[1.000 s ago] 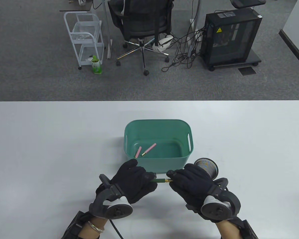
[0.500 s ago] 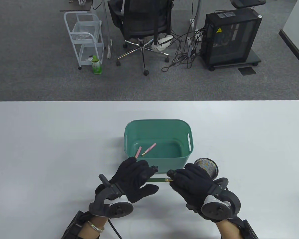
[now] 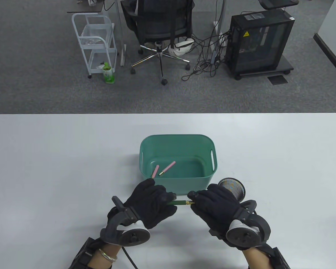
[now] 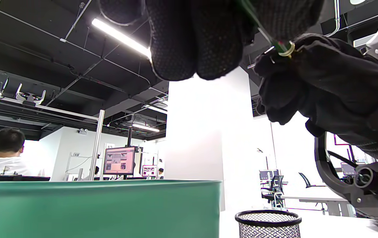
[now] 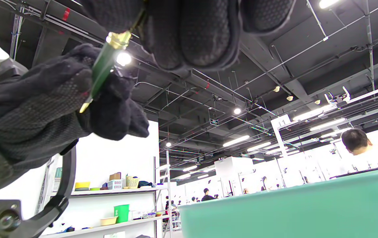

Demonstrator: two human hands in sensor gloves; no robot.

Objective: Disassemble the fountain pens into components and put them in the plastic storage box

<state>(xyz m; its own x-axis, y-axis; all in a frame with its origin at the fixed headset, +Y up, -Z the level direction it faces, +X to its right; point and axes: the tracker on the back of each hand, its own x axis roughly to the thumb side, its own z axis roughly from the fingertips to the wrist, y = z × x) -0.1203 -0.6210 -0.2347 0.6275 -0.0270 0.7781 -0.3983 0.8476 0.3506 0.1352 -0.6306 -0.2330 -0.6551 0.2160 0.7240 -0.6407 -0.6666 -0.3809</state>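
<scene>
black knit gloves, grey-black trackers, wrist bangle

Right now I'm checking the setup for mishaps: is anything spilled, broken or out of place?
Nothing stands out. Both hands grip the green fountain pen near the green storage box, two pink pen parts lie inside it, and the mesh pen cup stands upright.

White table, green storage box at centre, mesh cup beside it

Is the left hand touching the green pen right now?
Touching. In the right wrist view the left hand has its fingers wrapped around the green pen; the table view shows the pen running out of its grip toward the right hand.
</scene>
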